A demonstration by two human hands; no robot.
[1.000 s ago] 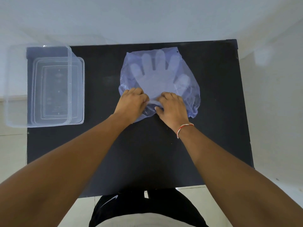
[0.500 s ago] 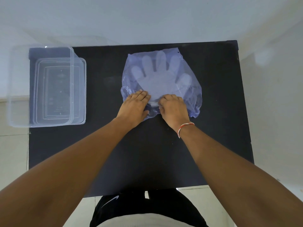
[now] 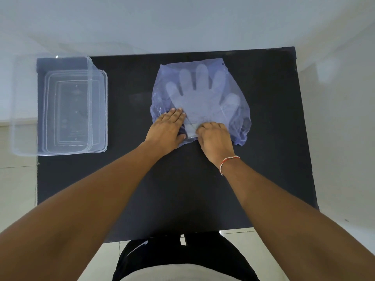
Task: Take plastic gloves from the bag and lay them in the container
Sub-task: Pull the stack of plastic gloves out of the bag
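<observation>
Gloves (image 3: 199,96): inside the bag, flat, fingers pointing away from the person, long axis near-to-far.
Bag (image 3: 237,118): translucent blue, mid tabletop (image 3: 203,179), mouth toward the person.
Left hand (image 3: 167,130): fingers extended flat, pressing the bag.
Right hand (image 3: 215,139): curled, pinching plastic at the bag's mouth.
Container (image 3: 50,106): clear, far left, well apart.

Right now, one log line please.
stage: opening bag | gloves: inside bag | left hand: flat on bag | right hand: pinching mouth | container: empty

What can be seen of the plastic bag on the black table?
The bag is thin, translucent, bluish plastic, wrinkled and lying flat on the black table right of centre. A pale stack of plastic gloves shows through it, fingers pointing away from the person. The left hand presses flat on its near left edge; the right hand, fingers curled, works at the near opening. The clear container stands apart, far left.
</observation>
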